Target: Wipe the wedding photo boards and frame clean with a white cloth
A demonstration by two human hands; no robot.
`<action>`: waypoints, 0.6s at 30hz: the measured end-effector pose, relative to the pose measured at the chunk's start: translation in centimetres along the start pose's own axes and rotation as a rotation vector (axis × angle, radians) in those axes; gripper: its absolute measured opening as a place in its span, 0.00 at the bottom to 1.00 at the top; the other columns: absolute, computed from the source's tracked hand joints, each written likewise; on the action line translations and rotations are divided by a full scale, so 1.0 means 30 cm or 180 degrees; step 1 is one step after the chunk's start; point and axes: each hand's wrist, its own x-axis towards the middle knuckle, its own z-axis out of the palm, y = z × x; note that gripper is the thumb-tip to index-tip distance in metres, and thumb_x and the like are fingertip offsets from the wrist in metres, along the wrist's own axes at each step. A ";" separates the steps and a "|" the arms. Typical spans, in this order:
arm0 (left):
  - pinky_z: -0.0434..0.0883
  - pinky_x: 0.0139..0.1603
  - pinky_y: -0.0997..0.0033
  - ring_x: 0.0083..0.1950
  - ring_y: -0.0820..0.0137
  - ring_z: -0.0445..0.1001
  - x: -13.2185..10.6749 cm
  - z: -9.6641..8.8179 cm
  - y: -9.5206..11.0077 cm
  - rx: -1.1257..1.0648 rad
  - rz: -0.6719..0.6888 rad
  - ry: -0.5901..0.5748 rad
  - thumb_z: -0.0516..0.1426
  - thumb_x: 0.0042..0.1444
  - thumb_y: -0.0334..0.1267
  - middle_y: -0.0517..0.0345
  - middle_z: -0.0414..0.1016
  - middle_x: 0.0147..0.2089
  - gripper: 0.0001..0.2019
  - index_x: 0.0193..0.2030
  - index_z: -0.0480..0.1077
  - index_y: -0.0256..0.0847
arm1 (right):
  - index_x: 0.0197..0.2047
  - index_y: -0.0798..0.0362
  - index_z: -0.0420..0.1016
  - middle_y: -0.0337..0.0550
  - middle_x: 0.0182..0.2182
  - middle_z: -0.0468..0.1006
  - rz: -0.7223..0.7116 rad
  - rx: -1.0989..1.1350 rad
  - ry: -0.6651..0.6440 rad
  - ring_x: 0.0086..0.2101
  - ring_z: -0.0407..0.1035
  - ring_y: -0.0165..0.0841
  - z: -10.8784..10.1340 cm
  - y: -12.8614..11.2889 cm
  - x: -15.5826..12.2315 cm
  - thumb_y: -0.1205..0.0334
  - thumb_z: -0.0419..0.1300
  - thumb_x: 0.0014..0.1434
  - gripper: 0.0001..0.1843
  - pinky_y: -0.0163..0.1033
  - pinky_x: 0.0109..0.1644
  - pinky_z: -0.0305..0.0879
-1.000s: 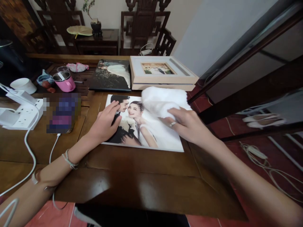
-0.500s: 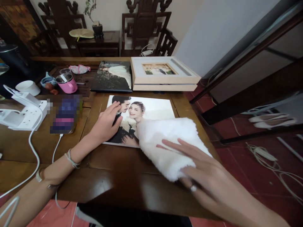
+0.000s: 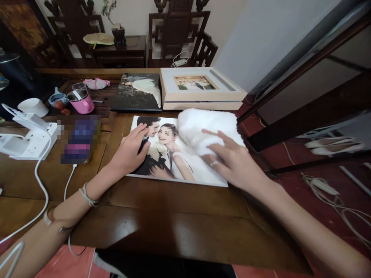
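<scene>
A large wedding photo print (image 3: 162,162) lies flat on the wooden table (image 3: 174,216). My left hand (image 3: 130,152) rests flat on its left part, fingers stretched out, pressing it down. My right hand (image 3: 232,160) lies with fingers extended on a fluffy white cloth (image 3: 203,125), which covers the print's upper right corner. A ring shows on one finger of the right hand.
Behind the print lie a dark photo album (image 3: 137,92) and a cream framed picture box (image 3: 199,88). To the left are a pink mug (image 3: 82,100), a white power strip (image 3: 29,139) with cables, and a white bowl (image 3: 32,107). Dark wooden chairs stand at the back.
My right hand swept the white cloth from the print's upper right down to its lower right edge, then back up to the upper right corner. The left hand stayed in place.
</scene>
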 end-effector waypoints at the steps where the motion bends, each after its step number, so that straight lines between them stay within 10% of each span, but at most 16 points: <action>1: 0.58 0.70 0.47 0.72 0.57 0.56 0.016 0.006 -0.007 0.0005 0.0000 0.0010 0.49 0.66 0.36 0.37 0.60 0.70 0.21 0.64 0.61 0.32 | 0.30 0.51 0.69 0.61 0.52 0.77 -0.0122 -0.0001 0.0014 0.59 0.66 0.52 -0.004 -0.022 -0.028 0.67 0.52 0.62 0.09 0.62 0.57 0.68; 9: 0.58 0.69 0.47 0.72 0.57 0.56 0.094 -0.012 -0.051 0.0040 -0.0003 0.0015 0.49 0.67 0.36 0.36 0.60 0.70 0.21 0.64 0.60 0.30 | 0.25 0.51 0.65 0.51 0.64 0.66 -0.0562 0.0512 -0.0258 0.66 0.53 0.46 -0.066 -0.158 -0.158 0.76 0.53 0.54 0.12 0.62 0.67 0.55; 18: 0.58 0.69 0.47 0.72 0.57 0.56 0.005 -0.014 -0.002 -0.0002 -0.0016 -0.0027 0.49 0.66 0.36 0.37 0.60 0.70 0.21 0.64 0.60 0.32 | 0.32 0.50 0.69 0.58 0.51 0.77 -0.0263 0.0158 -0.0019 0.57 0.68 0.50 0.005 0.033 -0.005 0.64 0.51 0.63 0.09 0.64 0.60 0.65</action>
